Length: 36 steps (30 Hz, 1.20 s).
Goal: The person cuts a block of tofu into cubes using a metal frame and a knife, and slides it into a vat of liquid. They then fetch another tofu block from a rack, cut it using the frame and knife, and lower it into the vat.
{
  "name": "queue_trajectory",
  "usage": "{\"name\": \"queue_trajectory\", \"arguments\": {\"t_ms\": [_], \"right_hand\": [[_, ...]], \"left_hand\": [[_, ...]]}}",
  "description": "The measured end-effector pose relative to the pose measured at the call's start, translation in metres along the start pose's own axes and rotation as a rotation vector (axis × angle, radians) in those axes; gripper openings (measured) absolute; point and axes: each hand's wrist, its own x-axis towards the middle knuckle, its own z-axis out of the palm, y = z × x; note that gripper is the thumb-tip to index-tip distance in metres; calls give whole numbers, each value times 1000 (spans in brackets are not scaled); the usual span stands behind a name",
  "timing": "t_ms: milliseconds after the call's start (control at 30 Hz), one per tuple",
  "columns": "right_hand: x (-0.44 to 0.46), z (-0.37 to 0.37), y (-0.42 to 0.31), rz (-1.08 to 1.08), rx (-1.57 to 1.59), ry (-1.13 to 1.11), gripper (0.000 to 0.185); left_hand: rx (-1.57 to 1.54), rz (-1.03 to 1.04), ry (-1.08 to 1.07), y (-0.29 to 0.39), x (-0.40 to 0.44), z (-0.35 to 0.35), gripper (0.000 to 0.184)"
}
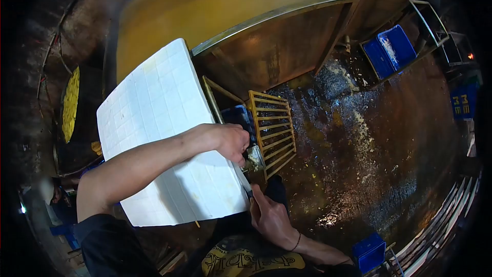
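A large white slab scored in squares, looking like tofu (pixel 154 97), lies tilted in front of me. My left arm reaches across it. My left hand (pixel 231 142) is at the slab's right edge with its fingers curled closed; what they hold, if anything, is hidden. Close below, my right hand (pixel 271 219) grips the dark handle of a knife (pixel 243 178). Its pale narrow blade points up along the slab's edge towards my left hand. A small wet metal container (pixel 254 159) sits just right of my left hand.
Behind the slab stands a large vat (pixel 225 5) of yellowish liquid with a metal rim. A slatted wooden rack (pixel 274 131) is to the right. Blue crates (pixel 392 48) and a blue bin (pixel 369 252) stand on the wet, littered floor (pixel 353 164). Wooden strips (pixel 441 231) lie lower right.
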Motion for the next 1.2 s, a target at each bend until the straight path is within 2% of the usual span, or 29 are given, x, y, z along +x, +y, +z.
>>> {"name": "queue_trajectory", "arguments": {"t_ms": [33,100,167,233,300,367,400,433,467,500,533,567,633,667,700,733,767,800,833,867,900,967,1000,1033,1067,1100,1133,1167,1200], "right_hand": [[-8,-1,-1,29,29,12,45],[-21,1,3,89,46,-45,46],[-33,23,30,-34,62,46,46],[-29,12,30,45,-25,96,46],[-25,-21,21,-112,-188,269,45],[-34,-52,15,-198,-168,274,44],[-43,-70,4,-178,-126,175,53],[-52,-82,-9,-194,-36,128,51],[-60,-89,-27,-276,57,191,48],[-69,-92,-44,-365,157,239,46],[-79,-89,-54,-387,185,259,40],[-90,-76,-60,-396,169,254,40],[-108,-41,-68,-523,179,346,40],[-123,-20,-76,-468,169,325,37],[-139,3,-81,-472,175,298,37],[-156,27,-87,-379,209,250,37],[-171,52,-92,-288,243,185,36],[-188,73,-96,-193,237,125,34],[-199,96,-100,-217,253,139,34],[-211,115,-105,-121,278,100,34],[-222,129,-109,-27,291,67,34],[-243,162,-107,-65,171,112,35],[-255,171,-113,62,201,67,36],[-261,181,-111,71,223,62,36],[-265,188,-114,101,195,73,36],[-265,193,-117,134,164,90,36],[-264,197,-121,161,158,128,36],[-262,201,-126,192,154,169,36],[-257,199,-136,182,121,200,35]], "left_hand": [[2,3,-1,5,3,6,40],[25,-36,-44,21,5,10,42],[94,17,-78,29,7,19,40],[81,114,-191,28,18,29,33],[13,333,-79,14,25,35,27],[-252,348,65,33,-12,11,27],[-538,170,109,48,-40,7,26],[-627,159,219,54,-68,6,22],[-760,283,427,43,-86,22,22],[-883,365,489,26,-110,36,18],[-1162,438,692,27,-139,70,17],[-1305,434,942,22,-162,113,21],[-1431,819,877,-14,-200,203,39],[-1546,803,1090,-21,-209,262,46],[-1593,784,1137,-20,-221,316,40],[-1844,768,1165,-6,-226,366,36],[-2100,744,1207,7,-223,415,33],[-2202,618,1162,10,-218,461,30],[-2310,489,1118,13,-208,506,28],[-2313,176,1196,22,-195,538,27],[-2439,133,1154,22,-179,579,21],[-2523,-55,1124,-8,-112,666,22],[-2718,36,816,-27,-79,694,23],[-2662,-89,823,-17,-73,682,24],[-2685,169,932,-14,-64,672,29],[-2586,570,952,-28,-49,662,33],[-2574,430,1117,-29,-50,624,45],[-2532,555,1130,-46,-54,599,61],[-2607,484,1129,-68,-53,585,87]]}}
